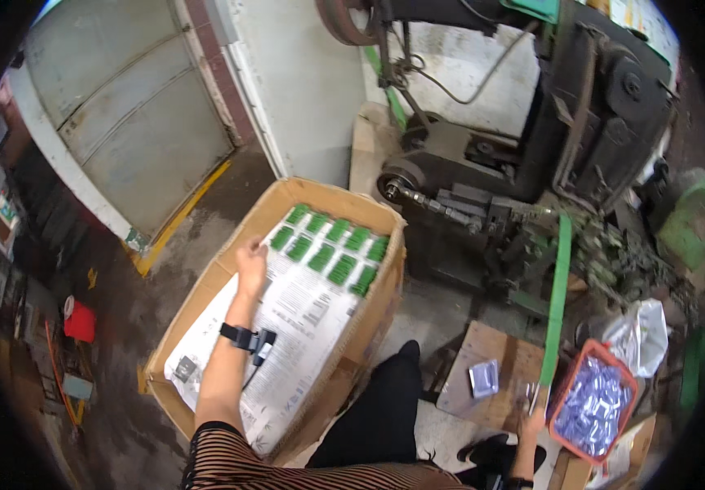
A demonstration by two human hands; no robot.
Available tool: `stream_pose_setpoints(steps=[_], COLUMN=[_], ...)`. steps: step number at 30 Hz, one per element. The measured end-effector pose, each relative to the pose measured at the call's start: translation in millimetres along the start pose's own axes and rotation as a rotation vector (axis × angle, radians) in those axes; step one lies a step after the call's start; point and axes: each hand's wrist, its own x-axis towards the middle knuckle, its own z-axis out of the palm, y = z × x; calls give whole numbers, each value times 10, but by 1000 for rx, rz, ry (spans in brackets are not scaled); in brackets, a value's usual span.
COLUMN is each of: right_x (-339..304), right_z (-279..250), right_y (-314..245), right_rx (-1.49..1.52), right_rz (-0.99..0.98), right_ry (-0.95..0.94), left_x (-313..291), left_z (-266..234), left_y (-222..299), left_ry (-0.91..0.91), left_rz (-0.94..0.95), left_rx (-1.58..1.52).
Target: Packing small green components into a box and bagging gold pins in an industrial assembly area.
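Head cam: left hand (251,268) spread flat on sheets (287,327) in the box (205,286) w/ green packs (332,245), right hand (531,425) pinching the green strap (558,294) by the crate (569,384).

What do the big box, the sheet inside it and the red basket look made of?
Box: brown corrugated cardboard, matte, with folded flaps. Sheet: thin printed paper, probably, lying flat under the left hand. Basket: likely moulded plastic, red-orange with a lattice wall.
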Motion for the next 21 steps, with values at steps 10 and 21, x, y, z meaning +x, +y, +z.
stream_pose_setpoints(steps=[10,21], right_x=[162,376], right_z=[101,321], right_y=[321,704], right_rx=[-63,55], right_rz=[7,-188], right_ry=[-100,-76], left_x=[-673,-2255], left_z=[757,1414], left_y=[2183,2180], left_ry=[-757,-1034], left_rz=[179,-129], left_rx=[-602,-1118])
